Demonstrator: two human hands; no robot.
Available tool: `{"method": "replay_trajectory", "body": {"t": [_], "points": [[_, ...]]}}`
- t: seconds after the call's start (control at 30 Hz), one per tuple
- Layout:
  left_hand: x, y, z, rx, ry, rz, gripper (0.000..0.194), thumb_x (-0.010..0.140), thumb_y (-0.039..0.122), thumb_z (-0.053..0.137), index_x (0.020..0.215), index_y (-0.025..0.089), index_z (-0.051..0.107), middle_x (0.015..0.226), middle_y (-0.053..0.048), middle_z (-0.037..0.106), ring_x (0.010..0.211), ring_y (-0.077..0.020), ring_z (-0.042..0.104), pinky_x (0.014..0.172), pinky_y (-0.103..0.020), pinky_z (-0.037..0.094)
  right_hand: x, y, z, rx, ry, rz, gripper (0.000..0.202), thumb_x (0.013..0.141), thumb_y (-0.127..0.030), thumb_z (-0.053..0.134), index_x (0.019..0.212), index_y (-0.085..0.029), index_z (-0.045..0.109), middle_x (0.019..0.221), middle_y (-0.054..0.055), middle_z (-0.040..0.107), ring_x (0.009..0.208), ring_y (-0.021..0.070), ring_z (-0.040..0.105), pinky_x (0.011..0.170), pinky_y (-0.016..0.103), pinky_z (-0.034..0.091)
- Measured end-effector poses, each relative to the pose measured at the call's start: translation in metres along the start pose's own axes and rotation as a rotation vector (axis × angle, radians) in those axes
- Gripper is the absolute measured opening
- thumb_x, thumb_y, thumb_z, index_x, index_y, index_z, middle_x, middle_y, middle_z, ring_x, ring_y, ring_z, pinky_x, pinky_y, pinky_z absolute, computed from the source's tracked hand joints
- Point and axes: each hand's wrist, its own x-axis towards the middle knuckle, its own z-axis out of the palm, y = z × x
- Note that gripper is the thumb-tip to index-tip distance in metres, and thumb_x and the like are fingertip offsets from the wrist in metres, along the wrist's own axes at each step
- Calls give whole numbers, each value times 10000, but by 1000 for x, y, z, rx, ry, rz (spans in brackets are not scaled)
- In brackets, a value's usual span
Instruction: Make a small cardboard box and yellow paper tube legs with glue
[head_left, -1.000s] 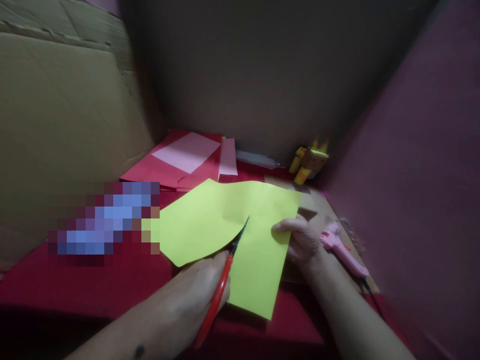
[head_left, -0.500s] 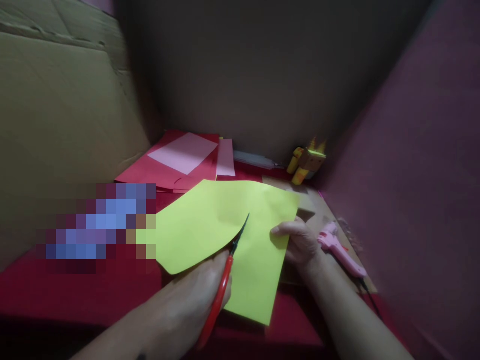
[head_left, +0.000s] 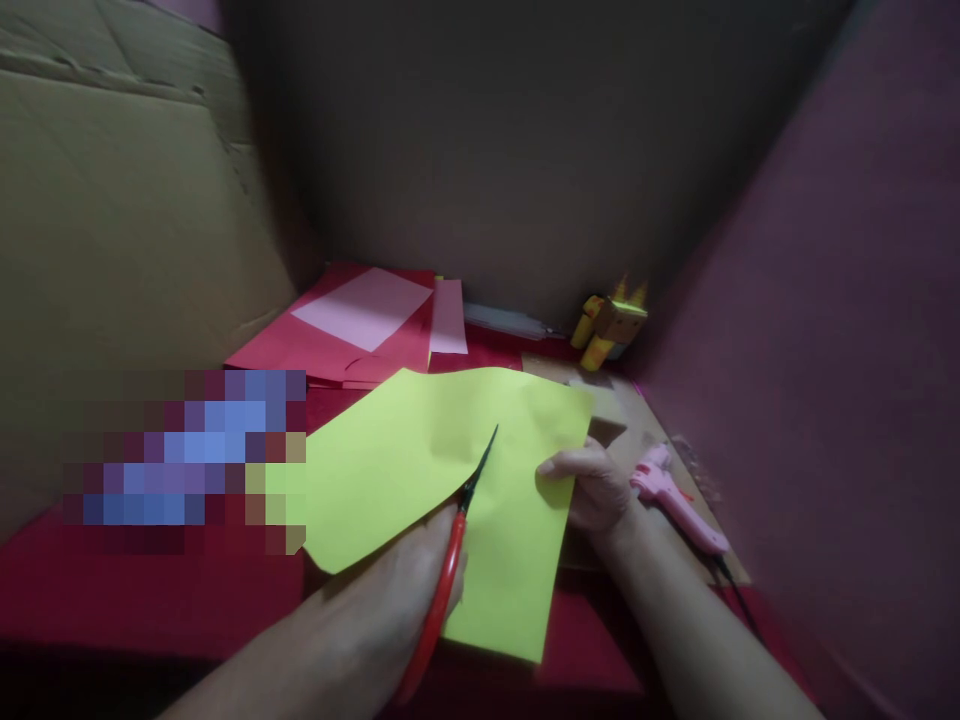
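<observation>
**Holding yellow paper [head_left: 397, 450] mid-cut, scissors [head_left: 441, 600] in left hand [head_left: 424, 565]**

Gripping the red scissors handle in the left hand, with fingers clamped round it; can't tell exact finger placement, mostly hidden by handle and paper. Showing one dark blade over the yellow paper, at the end of a long curved cut; can't place the other blade. Split by that cut into a wide left part, slanting over the left hand, and a narrower right part, pointing toward the near side. Held up over the red tabletop [head_left: 150, 590], between both hands.

Pinching the paper's right edge in the right hand [head_left: 600, 490], with thumb on top and other fingers tucked behind.

Boxed in by a cardboard wall [head_left: 112, 200] at left, a dark wall [head_left: 525, 130] at back, a purple wall [head_left: 847, 330] at right. Inside, back left: red paper [head_left: 315, 352] with a pink sheet [head_left: 367, 308] lying on it, plus a pink strip [head_left: 450, 318] just beside. Right side: flat cardboard [head_left: 646, 415] carrying a pink glue gun [head_left: 679, 505] near the right hand, with black cord [head_left: 739, 598] trailing nearward. Back right: small spiky-topped toy [head_left: 626, 325], yellow and brown. Left: blue patch [head_left: 217, 430], pixelated, can't identify.
</observation>
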Motion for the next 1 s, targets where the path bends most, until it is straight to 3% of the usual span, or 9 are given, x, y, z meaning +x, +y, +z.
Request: {"method": "replay_trajectory", "body": {"t": [0.13,0.27,0.47,0.63,0.83,1.0], "points": [[5,4,7,34,107,55,149,740,358,509,667,228,510,532,3,482,493,-151,445,469,-266,353,0,0,-1,14,0,3,486,535,-18,601,993,-163,671,799,46,760,804,263,725,759,396,587],[9,0,7,55,112,140,110,668,325,571,670,231,514,534,4,473,505,-151,436,467,-258,345,0,0,-1,3,10,11,489,536,-22,602,997,-168,672,815,47,761,824,266,724,768,398,583],[9,4,15,-57,92,-70,215,767,408,473,653,227,450,498,38,367,444,-121,340,426,-245,319,0,0,0,-15,4,21,454,528,-29,612,953,-169,687,808,47,761,831,271,723,766,390,578],[11,11,19,-258,48,-118,221,793,367,440,632,219,412,545,46,387,458,-98,325,466,-236,360,-1,0,2,11,6,36,438,513,-16,606,916,-164,692,797,51,759,815,268,721,734,373,583],[15,2,13,-20,48,14,254,743,368,533,604,227,374,489,62,335,448,-105,320,443,-243,284,-1,1,3,63,-20,53,436,501,5,600,895,-157,694,763,40,758,749,247,725,707,357,584],[17,-1,14,-16,2,-15,331,780,490,474,593,235,377,444,58,345,407,-115,337,428,-270,277,-1,3,6,81,-16,85,385,491,5,602,829,-150,700,725,42,753,707,234,721,685,336,578]]}}
